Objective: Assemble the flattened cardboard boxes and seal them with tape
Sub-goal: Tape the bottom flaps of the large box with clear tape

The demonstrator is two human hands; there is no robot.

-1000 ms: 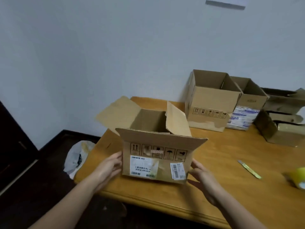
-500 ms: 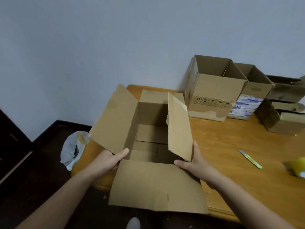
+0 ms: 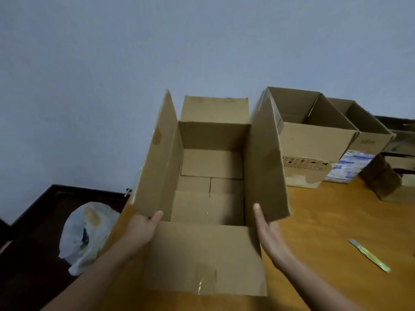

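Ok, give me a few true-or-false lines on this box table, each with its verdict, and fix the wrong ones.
1. The brown cardboard box nearest the person stands with its top flaps open. True.
2. The left grip holds the yellow-green utility knife. False: the knife lies on the wooden table, touched by neither grip. The left grip holds the box's left flap.
3. The right grip is at the box's right flap, fingers straight. True.
4. The white plastic bag sits on the table. False: it lies on the dark floor left of the table.
5. The large cardboard box by the wall is taped shut. False: its top is open.
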